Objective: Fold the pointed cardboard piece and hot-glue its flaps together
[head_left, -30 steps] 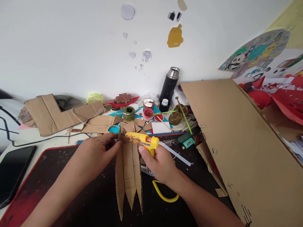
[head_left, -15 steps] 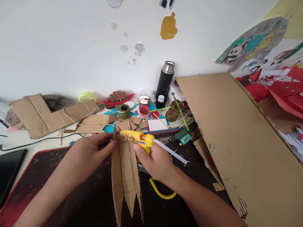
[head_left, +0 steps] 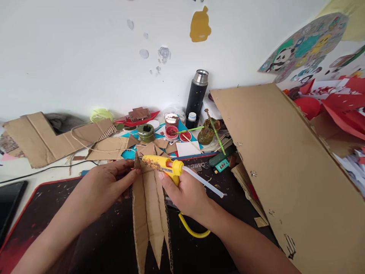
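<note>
My left hand (head_left: pixel 110 186) pinches the far left edge of a folded cardboard piece (head_left: pixel 152 213), thumb on its inner side and fingers mostly hidden behind. The piece has long panels that end in pointed tips toward me. My right hand (head_left: pixel 185 190) is wrapped round the handle of a yellow glue gun (head_left: pixel 165 167). The gun's nozzle points left, at the top end of the cardboard, close to my left thumb. From its back a translucent glue stick (head_left: pixel 203 182) juts out to the right.
A large cardboard sheet (head_left: pixel 256 133) leans on the right. Behind my hands are an open green paint jar (head_left: pixel 146 133), a pink paint jar (head_left: pixel 171 133), a black thermos (head_left: pixel 196 95) and cardboard scraps (head_left: pixel 108 148). A yellow curved strip (head_left: pixel 194 230) lies below my right wrist on the dark mat (head_left: pixel 99 243).
The view has shifted slightly, so everything sits a little further left and the background higher. Both hands keep their grips, with the glue gun still at the cardboard's top end.
</note>
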The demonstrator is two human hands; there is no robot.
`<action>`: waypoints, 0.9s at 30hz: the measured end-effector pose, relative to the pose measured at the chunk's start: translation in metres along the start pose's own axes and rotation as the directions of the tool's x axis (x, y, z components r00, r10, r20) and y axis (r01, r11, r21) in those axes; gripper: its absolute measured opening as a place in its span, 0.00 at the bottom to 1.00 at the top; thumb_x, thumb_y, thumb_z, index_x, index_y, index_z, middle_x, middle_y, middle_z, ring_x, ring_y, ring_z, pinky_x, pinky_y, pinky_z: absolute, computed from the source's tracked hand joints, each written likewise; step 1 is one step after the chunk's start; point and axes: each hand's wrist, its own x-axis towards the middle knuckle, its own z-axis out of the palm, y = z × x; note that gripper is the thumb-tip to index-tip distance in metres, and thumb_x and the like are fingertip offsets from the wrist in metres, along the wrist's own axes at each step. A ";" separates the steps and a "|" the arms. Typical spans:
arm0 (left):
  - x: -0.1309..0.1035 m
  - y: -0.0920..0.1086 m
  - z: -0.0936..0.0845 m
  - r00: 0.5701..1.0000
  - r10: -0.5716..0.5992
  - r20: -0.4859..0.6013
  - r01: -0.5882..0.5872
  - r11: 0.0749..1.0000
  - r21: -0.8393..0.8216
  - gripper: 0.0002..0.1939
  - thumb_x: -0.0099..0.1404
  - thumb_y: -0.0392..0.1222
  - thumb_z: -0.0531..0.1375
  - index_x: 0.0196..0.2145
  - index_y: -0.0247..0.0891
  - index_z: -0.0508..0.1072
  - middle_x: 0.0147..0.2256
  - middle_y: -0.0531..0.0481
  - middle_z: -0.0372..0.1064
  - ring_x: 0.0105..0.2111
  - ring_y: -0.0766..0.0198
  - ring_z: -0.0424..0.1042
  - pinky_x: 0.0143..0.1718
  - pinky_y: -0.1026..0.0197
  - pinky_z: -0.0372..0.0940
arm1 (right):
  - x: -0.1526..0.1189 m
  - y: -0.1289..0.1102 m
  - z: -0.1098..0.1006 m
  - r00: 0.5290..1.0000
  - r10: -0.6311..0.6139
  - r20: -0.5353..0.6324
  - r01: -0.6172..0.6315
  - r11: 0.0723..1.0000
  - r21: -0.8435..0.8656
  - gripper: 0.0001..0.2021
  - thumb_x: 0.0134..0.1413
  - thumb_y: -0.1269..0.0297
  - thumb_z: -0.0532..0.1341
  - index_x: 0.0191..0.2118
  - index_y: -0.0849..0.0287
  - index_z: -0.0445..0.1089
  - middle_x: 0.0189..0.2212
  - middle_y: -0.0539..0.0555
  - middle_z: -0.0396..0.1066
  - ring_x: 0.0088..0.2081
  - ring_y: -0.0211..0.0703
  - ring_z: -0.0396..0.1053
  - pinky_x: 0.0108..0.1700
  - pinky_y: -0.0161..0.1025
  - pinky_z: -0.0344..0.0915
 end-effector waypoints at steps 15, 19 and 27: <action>0.001 0.006 0.004 0.998 -0.037 0.057 0.041 0.997 -0.068 0.30 0.57 0.68 0.57 0.41 0.40 0.79 0.18 0.54 0.72 0.20 0.56 0.72 0.24 0.59 0.64 | 0.002 0.000 -0.001 0.998 -0.046 -0.031 0.046 0.999 -0.006 0.19 0.72 0.51 0.55 0.28 0.54 0.61 0.21 0.48 0.63 0.24 0.41 0.62 0.31 0.38 0.57; 0.001 0.004 0.005 0.997 -0.037 0.062 0.042 0.996 -0.073 0.31 0.58 0.69 0.57 0.42 0.40 0.79 0.18 0.54 0.71 0.20 0.56 0.73 0.24 0.58 0.64 | 0.002 0.000 -0.001 0.998 -0.050 -0.030 0.049 0.999 -0.013 0.20 0.72 0.51 0.56 0.28 0.54 0.62 0.20 0.47 0.61 0.23 0.40 0.60 0.30 0.38 0.57; 0.001 0.002 0.005 0.997 -0.001 0.071 0.004 0.999 -0.045 0.29 0.60 0.69 0.55 0.40 0.42 0.79 0.16 0.56 0.70 0.19 0.57 0.71 0.24 0.59 0.62 | 0.003 0.001 0.000 0.998 -0.057 -0.019 0.057 0.998 0.001 0.19 0.73 0.51 0.55 0.31 0.55 0.67 0.23 0.48 0.65 0.26 0.42 0.65 0.33 0.38 0.61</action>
